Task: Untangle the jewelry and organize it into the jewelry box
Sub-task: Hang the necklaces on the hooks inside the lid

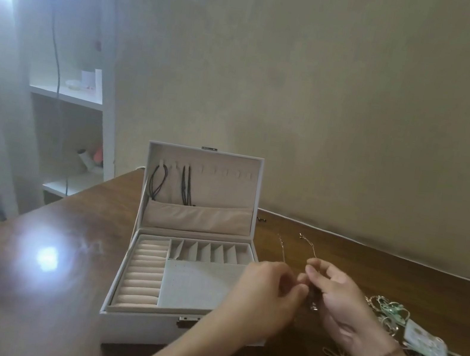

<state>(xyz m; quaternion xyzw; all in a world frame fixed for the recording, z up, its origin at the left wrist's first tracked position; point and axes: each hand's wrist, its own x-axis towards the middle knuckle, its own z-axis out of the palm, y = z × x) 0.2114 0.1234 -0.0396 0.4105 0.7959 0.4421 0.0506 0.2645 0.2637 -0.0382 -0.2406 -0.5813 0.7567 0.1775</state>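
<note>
Both hands met just right of the open box (184,282) on the surface (20,281): the left hand (267,290) and the right hand (332,295) each pinched a thin chain (308,247), its two ends sticking up between them. A pendant (314,301) hung below the right fingers. The tangled pile (407,330) lay beside the right wrist, and two black cords (158,178) hung inside the lid.

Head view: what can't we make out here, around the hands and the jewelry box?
- Thin chain: where each hand pinches it is hidden behind the left hand and right hand.
- Jewelry pile: motion-blurred and partly behind the right wrist; pieces can't be counted.
- Jewelry box: front right corner hidden by the left forearm.
- Lid pocket: contents hidden.
</note>
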